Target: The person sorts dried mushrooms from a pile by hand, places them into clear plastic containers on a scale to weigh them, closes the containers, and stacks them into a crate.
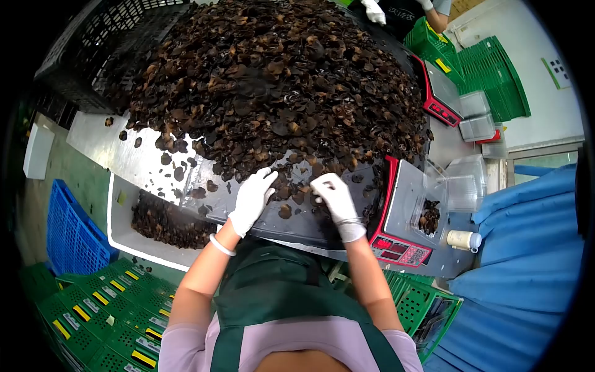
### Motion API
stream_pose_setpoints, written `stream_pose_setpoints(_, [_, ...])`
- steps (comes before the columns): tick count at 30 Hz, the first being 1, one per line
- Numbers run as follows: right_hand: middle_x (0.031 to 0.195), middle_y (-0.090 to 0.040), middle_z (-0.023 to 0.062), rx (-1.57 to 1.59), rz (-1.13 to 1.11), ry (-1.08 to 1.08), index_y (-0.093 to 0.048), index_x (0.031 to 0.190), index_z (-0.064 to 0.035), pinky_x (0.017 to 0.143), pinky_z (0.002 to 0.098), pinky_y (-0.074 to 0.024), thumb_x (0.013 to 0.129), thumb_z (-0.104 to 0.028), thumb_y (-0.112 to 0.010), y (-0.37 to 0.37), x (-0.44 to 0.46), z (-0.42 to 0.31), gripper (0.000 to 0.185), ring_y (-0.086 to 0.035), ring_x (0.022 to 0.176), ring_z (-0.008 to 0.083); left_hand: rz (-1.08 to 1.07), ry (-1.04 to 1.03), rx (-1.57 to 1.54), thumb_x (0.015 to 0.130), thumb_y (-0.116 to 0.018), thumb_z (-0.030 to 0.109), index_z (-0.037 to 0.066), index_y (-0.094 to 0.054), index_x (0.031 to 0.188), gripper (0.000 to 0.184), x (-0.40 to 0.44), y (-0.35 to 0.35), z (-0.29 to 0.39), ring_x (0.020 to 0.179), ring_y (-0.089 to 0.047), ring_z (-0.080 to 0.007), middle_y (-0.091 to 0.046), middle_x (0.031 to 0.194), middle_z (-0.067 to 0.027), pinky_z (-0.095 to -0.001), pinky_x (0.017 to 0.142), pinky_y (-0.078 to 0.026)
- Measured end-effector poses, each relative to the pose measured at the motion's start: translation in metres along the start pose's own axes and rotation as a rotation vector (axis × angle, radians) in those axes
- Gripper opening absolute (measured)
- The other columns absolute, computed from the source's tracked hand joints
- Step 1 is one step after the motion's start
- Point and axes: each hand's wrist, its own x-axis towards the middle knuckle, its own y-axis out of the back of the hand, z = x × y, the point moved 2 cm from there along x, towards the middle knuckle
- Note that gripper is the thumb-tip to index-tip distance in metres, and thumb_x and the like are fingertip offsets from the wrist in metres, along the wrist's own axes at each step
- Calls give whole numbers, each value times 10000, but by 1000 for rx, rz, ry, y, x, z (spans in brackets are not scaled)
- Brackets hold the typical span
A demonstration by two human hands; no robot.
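A large heap of dark brown, curled wood ear mushrooms [279,80] covers the metal table [93,139]. At its near edge, my left hand [251,199] in a white glove lies with its fingers stretched out toward some loose pieces. To its right, my right hand [336,197], gloved too, has its fingers curled in a pinch; whatever may be between them is hidden. Several loose mushroom pieces [285,212] are scattered between the two hands. Right of my right hand stands a red scale [396,245] with a clear plastic box [429,214] holding some mushrooms on its plate.
A white foam box [114,217] with mushrooms sits at the lower left. Black crates [68,53] stand at the back left. A second scale [441,93], clear boxes [468,180] and a white jar [463,240] are at the right. Across the table is another person's gloved hand [374,11].
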Motion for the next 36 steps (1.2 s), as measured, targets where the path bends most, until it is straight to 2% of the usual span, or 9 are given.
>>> stream_pose_setpoints(5, [829,-553,72,-1071,198,658,-622,966,-113,641,311,-494,744,-195,-703,-73,4,14,250,-589,750,213,100,54,-186,794,-618,40,43,-621,1027,233,3,-2,-7,902,-601,-302,-603,1012,-127,-359,796,-492])
stream_pose_setpoints(9, [854,-595,64,-597,166,523,-638,966,-117,641,299,-499,830,-183,-628,-40,7,11,152,-602,789,207,129,312,-431,847,-583,32,14,-637,992,156,2,5,-19,890,-621,-207,-650,939,-99,-302,804,-481])
stream_pose_setpoints(13, [1040,-637,61,487,11,-9,-617,1077,-73,736,328,-529,880,-154,-595,31,-22,2,215,-620,913,167,30,593,-1040,894,-556,84,0,-610,1081,212,-8,5,-31,895,-591,-129,-648,997,-59,-260,831,-458])
stream_pose_setpoints(19, [1300,-496,151,972,33,234,-366,1386,-99,818,387,-538,873,-235,-634,100,-79,16,595,-558,1106,283,47,791,-1895,927,-524,122,21,-470,1255,347,-33,30,-12,908,-622,-177,-618,1063,-96,-256,690,-530])
stream_pose_setpoints(21, [1215,-557,120,975,96,215,-446,1320,-90,765,352,-537,885,-268,-625,103,-87,11,503,-585,1039,237,-6,732,-1831,942,-504,161,15,-465,1255,348,-41,32,-23,916,-623,-184,-607,1106,-120,-319,755,-546])
stream_pose_setpoints(25, [998,-614,33,157,443,-18,-616,1023,-73,696,263,-494,871,-205,-639,89,-77,16,202,-600,837,132,5,692,-1476,954,-489,186,32,-516,1188,281,-34,38,-24,849,-596,-133,-609,1076,-82,-306,771,-526])
stream_pose_setpoints(29, [959,-586,85,-781,431,565,-624,1035,-77,769,320,-494,717,-260,-752,51,-57,43,389,-582,917,226,27,851,-1036,934,-518,170,72,-569,1139,233,-26,30,-4,840,-577,-92,-627,999,-23,-226,738,-473])
stream_pose_setpoints(33, [896,-573,88,-642,379,478,-641,916,-63,746,334,-479,747,-163,-709,36,-54,69,208,-574,846,260,19,215,-429,876,-592,104,33,-645,1010,161,-12,13,46,888,-609,-166,-644,982,-60,-276,797,-473])
stream_pose_setpoints(36, [818,-574,99,-336,460,384,-604,806,-21,699,310,-468,753,-29,-676,52,-56,67,89,-586,760,240,-13,41,-385,811,-656,100,43,-651,978,176,-4,-23,71,903,-610,-254,-636,959,-107,-325,795,-489])
